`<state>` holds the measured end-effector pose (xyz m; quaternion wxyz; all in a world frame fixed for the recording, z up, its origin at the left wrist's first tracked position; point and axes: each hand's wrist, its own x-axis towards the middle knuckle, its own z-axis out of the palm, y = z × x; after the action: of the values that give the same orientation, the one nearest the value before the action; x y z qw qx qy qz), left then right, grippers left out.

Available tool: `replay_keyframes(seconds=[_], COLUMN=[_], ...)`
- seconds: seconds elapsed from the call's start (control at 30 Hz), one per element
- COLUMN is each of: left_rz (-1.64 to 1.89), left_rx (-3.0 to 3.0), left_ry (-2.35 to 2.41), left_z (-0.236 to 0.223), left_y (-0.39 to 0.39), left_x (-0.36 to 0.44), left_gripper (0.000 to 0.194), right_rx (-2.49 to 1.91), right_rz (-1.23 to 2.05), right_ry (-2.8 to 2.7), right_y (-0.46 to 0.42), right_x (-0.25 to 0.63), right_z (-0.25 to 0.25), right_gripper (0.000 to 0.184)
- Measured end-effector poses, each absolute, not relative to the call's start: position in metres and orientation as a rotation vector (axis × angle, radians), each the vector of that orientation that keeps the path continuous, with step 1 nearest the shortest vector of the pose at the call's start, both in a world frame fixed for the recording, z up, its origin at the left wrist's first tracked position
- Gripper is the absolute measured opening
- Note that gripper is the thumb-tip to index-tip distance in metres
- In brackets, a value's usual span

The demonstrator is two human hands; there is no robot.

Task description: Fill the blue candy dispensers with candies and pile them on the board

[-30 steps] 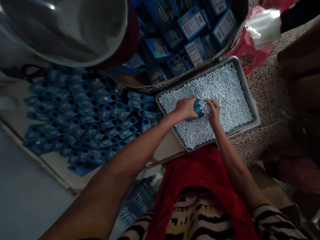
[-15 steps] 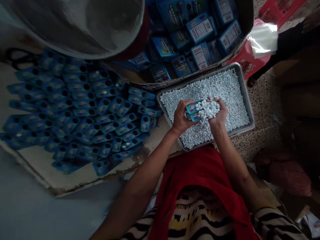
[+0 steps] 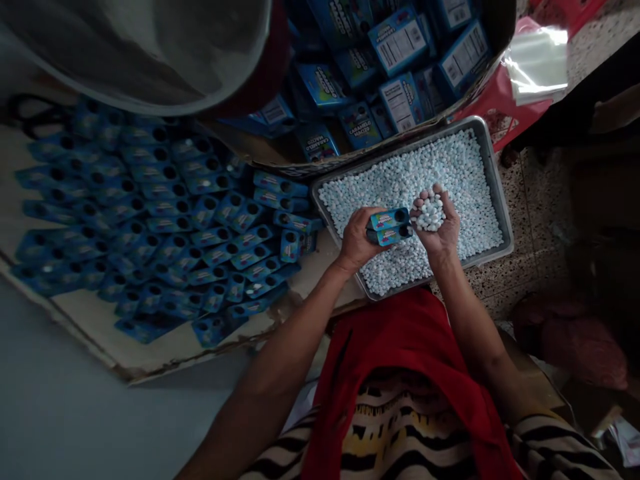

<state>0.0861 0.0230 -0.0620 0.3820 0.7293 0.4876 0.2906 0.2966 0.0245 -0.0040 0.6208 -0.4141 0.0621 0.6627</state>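
Above the candy tray, my left hand [image 3: 359, 238] is closed around two small blue candy boxes [image 3: 389, 219] held side by side, their round dark openings facing right. My right hand [image 3: 439, 237] is palm up and cupped, with a heap of small white candies [image 3: 431, 211] in it. It is just right of the boxes' open ends. Below both hands lies a metal tray [image 3: 509, 230] filled with pale white and light-blue candies [image 3: 460, 167]. Many more small blue boxes [image 3: 173, 217] stand packed together on the table at the left, most with round holes showing.
A large cardboard box [image 3: 280, 167] full of blue cartons [image 3: 399, 40] borders the tray's far side. A big metal pot [image 3: 150, 53] overhangs the table [image 3: 100, 327] at the upper left, near black scissors [image 3: 37, 115]. A pink-red stool [image 3: 495, 110] holds clear plastic sheets [image 3: 536, 67].
My right hand went from beside the boxes, low over the candies, to palm up with a heap in it. Candies covered the box openings half a second ago; now the heap is smaller and apart.
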Motion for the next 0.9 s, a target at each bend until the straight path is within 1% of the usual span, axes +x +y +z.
replay_keyframes(seconds=[0.17,0.33,0.43,0.53,0.7,0.83,0.9], left_rz=[0.663,0.661,0.675,0.642,0.614,0.692,0.755], left_rx=[1.902,1.825,1.839,1.917,1.934,1.959,1.911], left_ry=[1.328,1.411,1.427,1.341,1.382,1.329,1.348], left_z=[-0.052,-0.049,-0.05,-0.05,-0.054,-0.061,-0.063], left_y=[0.027,0.027,0.025,0.021,0.014,0.016,0.018], left_x=[0.096,0.101,0.099,0.093,0.086,0.086,0.084], left_gripper=[0.072,0.075,0.076,0.074,0.074,0.067,0.067], right_rx=[-1.049,-1.085,-1.153,-1.218,-1.157,-1.106,-1.125], right_rz=[1.374,1.26,1.237,1.226,1.309,1.356,1.33], right_ry=[-0.223,-0.451,-0.491,-0.503,-0.62,-0.686,-0.652], right_y=[0.024,0.028,0.039,0.049,0.041,0.033,0.029], right_x=[0.283,0.272,0.264,0.258,0.254,0.253,0.257], right_z=[0.013,0.013,0.012,0.011,0.011,0.021,0.025], right_gripper=[0.038,0.043,0.051,0.058,0.059,0.051,0.047])
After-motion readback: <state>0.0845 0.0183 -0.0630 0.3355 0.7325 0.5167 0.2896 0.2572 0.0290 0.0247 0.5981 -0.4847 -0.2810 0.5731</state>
